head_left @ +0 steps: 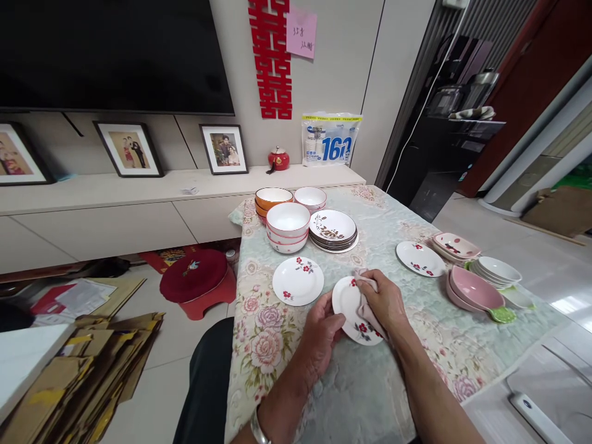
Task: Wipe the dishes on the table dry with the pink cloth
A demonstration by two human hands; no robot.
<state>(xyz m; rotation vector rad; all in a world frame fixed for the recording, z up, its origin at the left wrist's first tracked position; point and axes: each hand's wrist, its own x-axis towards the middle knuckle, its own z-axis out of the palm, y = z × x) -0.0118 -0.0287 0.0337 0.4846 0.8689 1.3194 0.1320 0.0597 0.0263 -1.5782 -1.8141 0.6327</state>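
My left hand grips the left rim of a white plate with red flowers, thumb on top. Pressed against the plate's upper face is a pale pink cloth, bunched under the fingers of my right hand. A similar flowered plate lies flat on the table just left of my hands. Another flowered plate rests farther right. Behind my hands stand a stack of white bowls with red rims and a stack of plates with a brown flower pattern.
Orange bowls and a pink-rimmed bowl stand at the table's far end. Pink bowls, small white bowls and strawberry-patterned dishes crowd the right side. A red stool and flattened cardboard are on the floor at left.
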